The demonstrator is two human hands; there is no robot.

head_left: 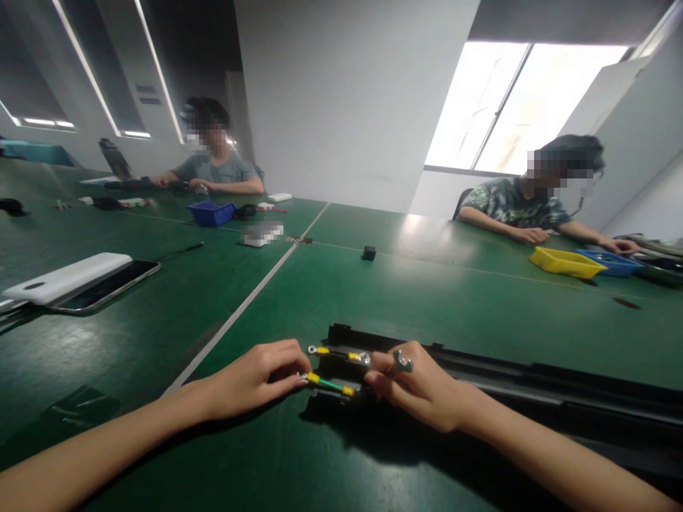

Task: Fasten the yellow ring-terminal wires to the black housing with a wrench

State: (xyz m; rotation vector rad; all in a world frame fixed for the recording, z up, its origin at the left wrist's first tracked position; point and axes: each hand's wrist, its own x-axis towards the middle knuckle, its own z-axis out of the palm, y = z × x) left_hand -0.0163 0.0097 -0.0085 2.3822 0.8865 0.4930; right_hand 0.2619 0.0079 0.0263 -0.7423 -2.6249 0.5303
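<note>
My left hand [272, 373] is closed, thumb and forefinger pinching the near-left end of a short green wire [331, 385] with yellow sleeves at both ends. Just beyond it lies a second short wire [339, 353], dark, with yellow sleeves and metal ring terminals. My right hand [419, 384] has its fingers curled beside the wires' right ends. A shiny C-shaped metal piece [403, 361] shows at its fingers; whether it is held or worn I cannot tell. Both hands are at the left end of a long black channel-shaped housing [512, 384], which stretches right behind my right forearm.
A small black block [368, 252] stands mid-table. At left lie a white power bank [69, 276] and a phone [109, 286]. A blue bin [210, 212] is farther back. Two people sit across, one by a yellow tray [565, 263] and a blue tray [611, 263].
</note>
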